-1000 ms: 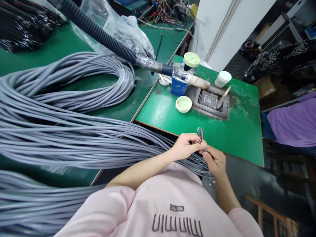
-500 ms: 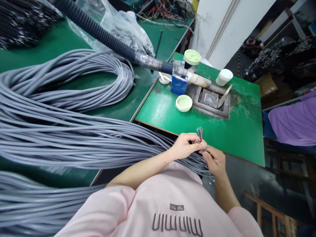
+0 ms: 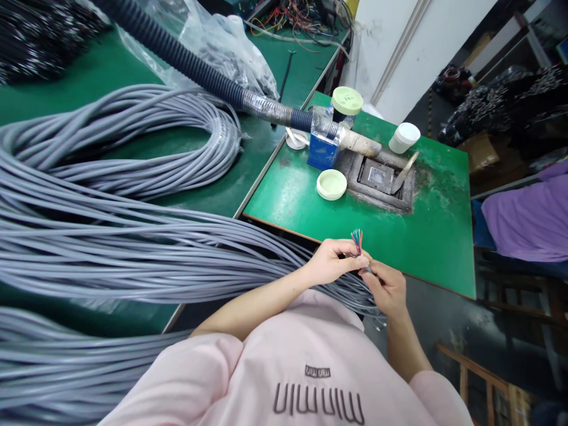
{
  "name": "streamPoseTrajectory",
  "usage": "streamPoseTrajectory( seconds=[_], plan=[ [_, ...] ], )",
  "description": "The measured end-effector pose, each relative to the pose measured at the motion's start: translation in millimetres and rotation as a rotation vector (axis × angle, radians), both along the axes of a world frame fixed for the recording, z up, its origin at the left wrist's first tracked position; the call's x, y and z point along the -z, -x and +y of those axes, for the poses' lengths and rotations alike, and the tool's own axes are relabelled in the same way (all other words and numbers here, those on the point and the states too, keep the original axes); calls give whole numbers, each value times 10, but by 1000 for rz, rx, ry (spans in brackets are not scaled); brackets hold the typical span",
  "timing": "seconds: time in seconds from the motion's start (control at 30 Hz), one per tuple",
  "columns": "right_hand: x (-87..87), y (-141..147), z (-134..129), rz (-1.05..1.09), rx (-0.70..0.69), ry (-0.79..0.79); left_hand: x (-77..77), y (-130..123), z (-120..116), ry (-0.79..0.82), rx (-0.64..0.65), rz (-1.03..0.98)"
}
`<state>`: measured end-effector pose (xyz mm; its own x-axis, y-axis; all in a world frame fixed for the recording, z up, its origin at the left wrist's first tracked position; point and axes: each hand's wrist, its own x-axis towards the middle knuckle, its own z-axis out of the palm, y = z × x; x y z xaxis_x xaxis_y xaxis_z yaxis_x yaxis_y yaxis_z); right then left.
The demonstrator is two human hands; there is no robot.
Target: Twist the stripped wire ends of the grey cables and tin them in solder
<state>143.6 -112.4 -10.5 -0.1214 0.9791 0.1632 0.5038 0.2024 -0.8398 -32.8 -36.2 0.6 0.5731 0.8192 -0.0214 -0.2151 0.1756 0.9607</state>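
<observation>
Between my two hands is the end of a grey cable, its thin coloured wires (image 3: 357, 239) fanned upward, red, blue and pale ones among them. My left hand (image 3: 333, 260) pinches near the base of these wires with thumb and fingers. Just to the right, my right hand (image 3: 387, 285) is closed round the grey sheath below them. Both hands are above the near edge of the green table, in front of my chest. A long bundle of grey cables (image 3: 213, 254) runs from the left and passes under my left forearm.
A solder pot (image 3: 379, 176) with a scraper (image 3: 404, 173) across it is set in the green table (image 3: 435, 248). Around it stand a pale open tub (image 3: 331, 184), a white jar (image 3: 404, 138) and a blue box (image 3: 322, 151) under a black hose (image 3: 177, 56). A person in purple (image 3: 528, 219) is at right.
The fanned wires have tipped slightly to the left between my fingers. Both hands keep nearly the same place and grip.
</observation>
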Motion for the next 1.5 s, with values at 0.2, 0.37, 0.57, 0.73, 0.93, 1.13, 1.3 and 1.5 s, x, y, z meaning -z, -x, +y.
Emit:
streamPoseTrajectory(
  seconds=[0.2, 0.37, 0.57, 0.73, 0.93, 1.13, 1.3, 1.5],
  plan=[
    [-35, 33, -3, 15, -38, -7, 12, -4, -4, 69, -22, -43],
    [-68, 58, -1, 38, -40, -8, -13, 7, -2, 67, -40, -40],
    [-52, 49, -23, 53, -57, 5, -23, 6, -16, 65, -49, -50],
    [-61, 49, -20, 66, -61, 4, -9, 10, -19, 61, -45, -45],
    [-89, 67, -26, 58, -44, -2, -51, 9, -3, 91, -72, -19],
    [-63, 89, -25, 30, -23, -3, -93, 26, 17, 134, -80, -3],
    [-63, 94, -27, 26, -22, 9, -84, 25, 15, 170, -81, -9],
    [-72, 104, -28, 33, -30, 16, -72, 18, 15, 186, -109, 5]
  ],
)
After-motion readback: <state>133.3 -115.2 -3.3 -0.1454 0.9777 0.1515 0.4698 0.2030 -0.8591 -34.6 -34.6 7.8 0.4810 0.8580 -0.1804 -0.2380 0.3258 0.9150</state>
